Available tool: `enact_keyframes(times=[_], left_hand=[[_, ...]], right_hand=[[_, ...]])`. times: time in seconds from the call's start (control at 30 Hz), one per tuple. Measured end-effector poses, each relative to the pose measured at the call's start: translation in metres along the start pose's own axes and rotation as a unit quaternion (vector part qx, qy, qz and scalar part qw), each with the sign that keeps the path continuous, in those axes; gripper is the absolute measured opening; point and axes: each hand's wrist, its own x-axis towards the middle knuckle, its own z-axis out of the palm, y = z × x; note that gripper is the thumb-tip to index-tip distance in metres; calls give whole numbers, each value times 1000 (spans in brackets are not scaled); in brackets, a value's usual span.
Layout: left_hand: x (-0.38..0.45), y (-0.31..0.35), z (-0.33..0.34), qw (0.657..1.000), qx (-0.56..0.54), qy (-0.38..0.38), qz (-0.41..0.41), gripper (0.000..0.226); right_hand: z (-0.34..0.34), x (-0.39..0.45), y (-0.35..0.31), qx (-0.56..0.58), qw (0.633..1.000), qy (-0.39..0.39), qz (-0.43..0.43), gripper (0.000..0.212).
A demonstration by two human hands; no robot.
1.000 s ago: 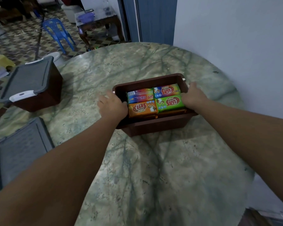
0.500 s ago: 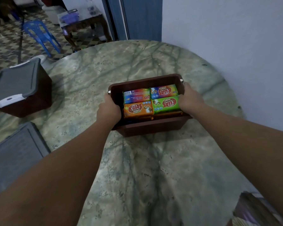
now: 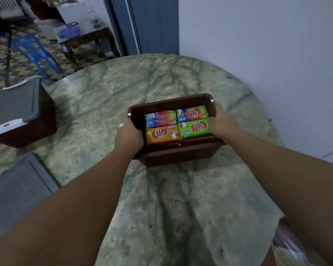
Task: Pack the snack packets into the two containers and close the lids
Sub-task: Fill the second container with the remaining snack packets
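1. Both hands are on the open brown box (image 3: 179,156) in the middle of the round marble table (image 3: 181,208). The left hand (image 3: 129,134) curls over the left rim, and the right hand (image 3: 222,123) curls over the right rim.
2. The box's long axis runs left to right across the view, turned slightly so the right end sits farther away, nearer the wall (image 3: 267,45).
3. Inside, four packets show on top, lying flat in two rows, long sides across the box: a rainbow packet (image 3: 161,119) back left, a blue packet (image 3: 192,113) back right, an orange packet (image 3: 162,134) front left and a green packet (image 3: 196,129) front right.
4. More packets may lie under them, though the lower layer is too dark to tell.
5. At far left a second box (image 3: 27,129) stands with its grey lid on, white latch (image 3: 7,126) facing the camera.
6. A loose grey lid (image 3: 17,192) lies flat at the near-left edge.
7. Beyond the table there is a patterned tile floor, a blue chair (image 3: 34,52), a wooden side table (image 3: 85,38) and a blue-grey door (image 3: 154,24).
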Motion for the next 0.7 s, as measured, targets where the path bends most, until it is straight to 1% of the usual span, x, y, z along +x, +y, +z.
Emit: enact_keyframes(times=[0.2, 0.37, 0.53, 0.7], left_hand=[[-4, -15, -4, 999, 9, -21, 45, 36], [-9, -29, -10, 996, 9, -32, 86, 35], [-15, -31, -13, 995, 4, -40, 94, 32], [-18, -36, -14, 993, 12, -49, 102, 35]], right_hand=[[5, -35, 3, 0, 999, 37, 25, 46], [13, -65, 7, -6, 997, 60, 40, 50], [17, -74, 9, -12, 996, 65, 58, 49], [19, -90, 9, -2, 996, 73, 55, 48]])
